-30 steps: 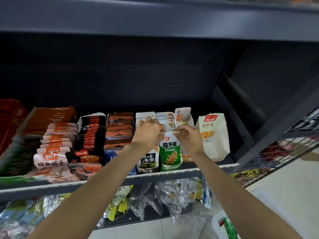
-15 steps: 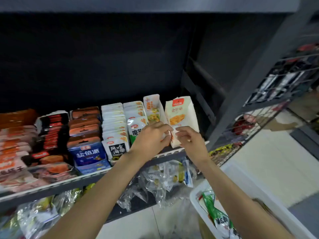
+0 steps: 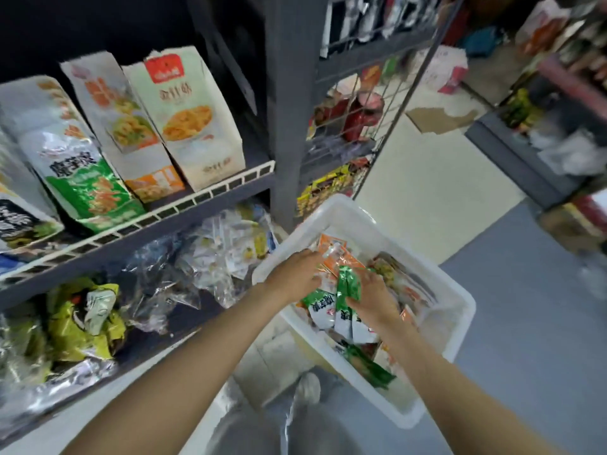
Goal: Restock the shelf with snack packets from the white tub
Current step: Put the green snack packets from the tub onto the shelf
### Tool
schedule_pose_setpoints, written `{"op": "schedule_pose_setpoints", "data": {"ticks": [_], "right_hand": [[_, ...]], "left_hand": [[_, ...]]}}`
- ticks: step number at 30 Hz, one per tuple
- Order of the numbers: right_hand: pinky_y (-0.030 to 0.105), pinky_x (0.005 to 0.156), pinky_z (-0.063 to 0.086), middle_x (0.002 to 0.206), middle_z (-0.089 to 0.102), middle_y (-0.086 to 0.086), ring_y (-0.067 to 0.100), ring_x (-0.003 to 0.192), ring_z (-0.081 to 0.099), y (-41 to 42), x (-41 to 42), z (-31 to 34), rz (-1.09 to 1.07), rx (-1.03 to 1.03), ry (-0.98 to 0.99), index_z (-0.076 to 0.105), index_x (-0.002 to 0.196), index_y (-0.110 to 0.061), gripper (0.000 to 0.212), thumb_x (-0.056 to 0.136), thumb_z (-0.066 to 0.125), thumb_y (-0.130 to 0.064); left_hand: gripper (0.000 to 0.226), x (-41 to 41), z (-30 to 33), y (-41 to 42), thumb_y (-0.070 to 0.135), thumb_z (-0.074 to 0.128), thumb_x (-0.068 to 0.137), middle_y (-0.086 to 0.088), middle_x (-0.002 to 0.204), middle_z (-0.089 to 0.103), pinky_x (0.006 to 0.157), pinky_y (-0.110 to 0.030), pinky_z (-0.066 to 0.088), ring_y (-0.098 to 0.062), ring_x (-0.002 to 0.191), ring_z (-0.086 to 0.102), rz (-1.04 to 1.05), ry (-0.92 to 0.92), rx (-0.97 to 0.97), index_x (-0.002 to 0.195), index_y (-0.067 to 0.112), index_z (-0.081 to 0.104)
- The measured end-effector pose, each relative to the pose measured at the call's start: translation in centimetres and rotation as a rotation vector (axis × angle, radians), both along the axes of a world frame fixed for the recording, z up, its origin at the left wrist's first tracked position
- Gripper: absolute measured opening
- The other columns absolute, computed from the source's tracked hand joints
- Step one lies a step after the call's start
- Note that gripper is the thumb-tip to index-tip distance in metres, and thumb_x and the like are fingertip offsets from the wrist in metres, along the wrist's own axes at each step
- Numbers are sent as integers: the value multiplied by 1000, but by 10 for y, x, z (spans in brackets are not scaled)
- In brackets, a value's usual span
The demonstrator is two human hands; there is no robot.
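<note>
The shelf (image 3: 210,192) ran along the left, its white front rail slanting up to the right, with upright packs standing in rows behind it. Below and to the right sat the tub (image 3: 437,382), its long axis running from upper left to lower right, heaped with snack packets. Both hands were down inside it. The right hand (image 3: 374,298) curled its fingers round a green packet (image 3: 349,285), which stood nearly upright, long axis vertical, its top poking above the fingers and its white lower end below the palm. The left hand (image 3: 295,274) lay just beside it with fingers bent onto an orange packet (image 3: 338,254) at the tub's far end; whether it gripped or only touched, I could not tell.
</note>
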State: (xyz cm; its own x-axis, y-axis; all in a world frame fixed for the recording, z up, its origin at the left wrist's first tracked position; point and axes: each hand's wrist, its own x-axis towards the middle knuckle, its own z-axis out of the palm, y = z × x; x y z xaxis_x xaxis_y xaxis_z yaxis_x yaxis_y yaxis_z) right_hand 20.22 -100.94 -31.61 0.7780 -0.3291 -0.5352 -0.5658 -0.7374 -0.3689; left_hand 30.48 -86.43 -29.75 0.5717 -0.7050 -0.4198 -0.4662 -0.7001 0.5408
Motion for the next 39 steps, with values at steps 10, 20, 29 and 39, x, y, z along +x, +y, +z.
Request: {"op": "schedule_pose_setpoints", "data": {"ticks": [10,20,29,39], "right_hand": [[36,116,11,158,-9,0,22,145,4,-27,-35,-39,123,75,91,-1,151,-18,97,84,66,-38],[27,94,38,151,25,12,27,131,38,-40,-41,-17,19,204,-75,15,150,-20,68,92,50,-11],[15,37,26,84,62,12,7,43,39,-41,-49,-14,-40,228,-106,27,147,-15,52,96,37,-5],[20,66,51,110,64,-3,3,75,63,-57,-44,25,-335,452,-409,60,122,-19,42,87,55,5]], "left_hand": [[69,-34,-55,-30,20,54,92,-4,158,7,115,-39,19,-23,145,9,-89,17,270,150,19,16],[31,-55,-56,-50,22,61,88,-11,114,62,85,-39,49,-29,104,59,208,116,136,115,7,57],[36,-74,-51,-60,11,65,83,-11,112,62,83,-37,50,-31,104,58,427,115,157,117,10,52],[45,-63,-21,-38,0,50,89,-4,90,62,76,-27,45,-21,89,60,704,140,-209,129,19,47]]}}
